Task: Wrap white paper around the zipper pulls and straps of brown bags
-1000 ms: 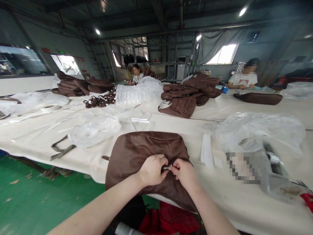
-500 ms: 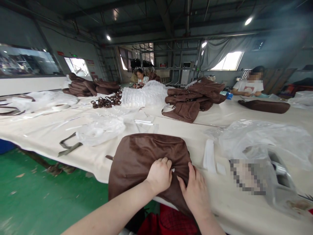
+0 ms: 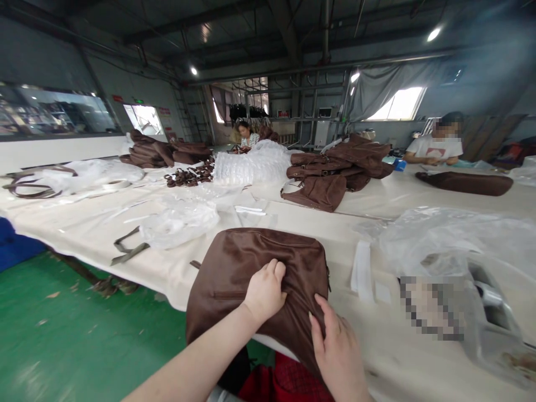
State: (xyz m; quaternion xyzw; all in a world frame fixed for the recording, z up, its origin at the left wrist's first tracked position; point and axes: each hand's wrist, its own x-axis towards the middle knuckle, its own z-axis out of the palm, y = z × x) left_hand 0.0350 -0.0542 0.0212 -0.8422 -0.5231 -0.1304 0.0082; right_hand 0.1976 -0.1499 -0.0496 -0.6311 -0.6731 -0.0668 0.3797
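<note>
A brown leather bag (image 3: 234, 262) lies at the table's near edge, its lower part overhanging toward my body. A zip pocket slit runs across its front. My left hand (image 3: 266, 290) presses on the middle of the bag with curled fingers. What they hold, if anything, is hidden under them. Along the bag's right edge rests my right hand (image 3: 337, 335), thumb and fingers stretched out and apart, holding nothing. The leather wrinkles between both hands.
Clear plastic bags (image 3: 456, 240) and white strips (image 3: 363, 271) lie to the right, a dark strap (image 3: 128, 248) to the left. Piled brown bags (image 3: 341, 162) and bubble wrap (image 3: 255, 164) stand farther back. Two people sit across the table, one at the right (image 3: 435, 148).
My left hand has slid slightly left over the leather, and a small white bit beside its fingers no longer shows. My right hand has shifted a little lower along the edge.
</note>
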